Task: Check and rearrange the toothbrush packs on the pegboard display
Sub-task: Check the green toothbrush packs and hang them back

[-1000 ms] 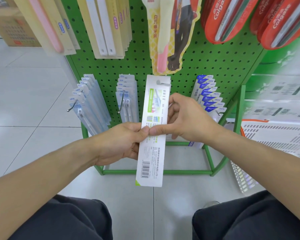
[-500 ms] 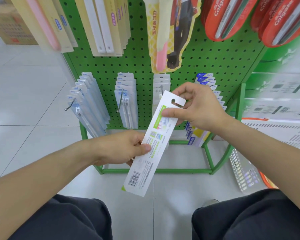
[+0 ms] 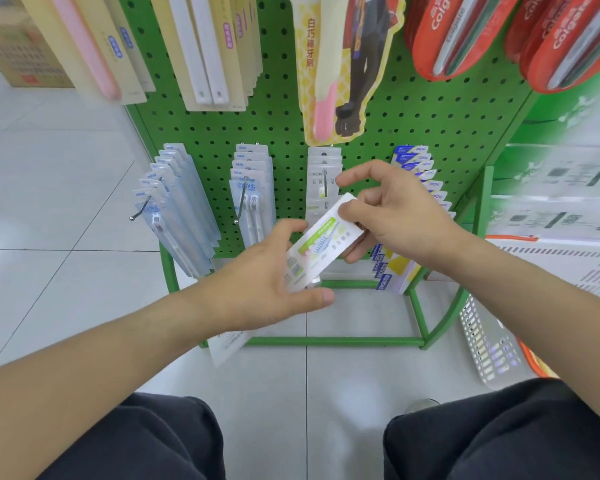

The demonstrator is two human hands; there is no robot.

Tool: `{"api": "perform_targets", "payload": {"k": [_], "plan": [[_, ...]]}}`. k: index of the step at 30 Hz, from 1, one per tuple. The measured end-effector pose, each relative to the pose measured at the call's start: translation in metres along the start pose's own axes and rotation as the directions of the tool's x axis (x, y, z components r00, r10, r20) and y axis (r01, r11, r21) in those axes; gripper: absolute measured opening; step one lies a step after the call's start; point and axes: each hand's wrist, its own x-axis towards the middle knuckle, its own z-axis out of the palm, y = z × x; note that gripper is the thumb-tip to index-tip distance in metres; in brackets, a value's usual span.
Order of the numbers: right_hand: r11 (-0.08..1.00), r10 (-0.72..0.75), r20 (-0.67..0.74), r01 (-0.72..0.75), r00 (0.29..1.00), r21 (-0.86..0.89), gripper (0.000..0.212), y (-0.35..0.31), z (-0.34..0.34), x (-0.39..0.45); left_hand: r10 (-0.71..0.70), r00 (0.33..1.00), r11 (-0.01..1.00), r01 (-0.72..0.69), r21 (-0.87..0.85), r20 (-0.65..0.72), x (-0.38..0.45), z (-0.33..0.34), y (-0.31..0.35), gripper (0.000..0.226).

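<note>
We judge the checking step under way: the right hand pinches the toothbrush pack at its top, the left hand grips lower down, before the pegboard. Next: rehang it on the hook.

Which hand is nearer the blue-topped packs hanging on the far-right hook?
Right. The right hand overlaps the blue-topped packs; the left hand sits well left, lower down.

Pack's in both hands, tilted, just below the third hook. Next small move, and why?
Probably tip the white pack upright and lift its top toward the third hook. The right hand pinches its upper end near that hook, the left hand steadies the lower part, and matching packs hang there.
</note>
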Motion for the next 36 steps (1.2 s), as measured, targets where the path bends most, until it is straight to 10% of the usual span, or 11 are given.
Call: {"api": "perform_targets", "payload": {"k": [6, 12, 20, 36], "plan": [[0.99, 0.137, 0.308, -0.123, 0.942, -0.062, 0.037, -0.006, -0.003, -0.007, 0.02, 0.976, 0.973, -0.07, 0.222, 0.218, 0.001, 0.004, -0.002, 0.005], [0.926, 0.113, 0.331, 0.021, 0.937, -0.378, 0.012, 0.008, -0.015, -0.005, -0.051, 0.993, 0.993, 0.039, 0.114, 0.109, 0.012, 0.001, -0.013, 0.006], [0.755, 0.041, 0.149, 0.067, 0.988, -0.652, 0.035, 0.007, -0.011, 0.003, -0.074, 0.996, 0.972, 0.084, -0.219, 0.054, 0.022, 0.002, -0.017, 0.024], [0.923, 0.018, -0.018, -0.024, 1.0, -0.384, 0.031, 0.031, -0.001, 0.019, -0.142, 0.989, 0.98, 0.134, -0.148, -0.045, 0.049, 0.021, -0.035, 0.015]]}}
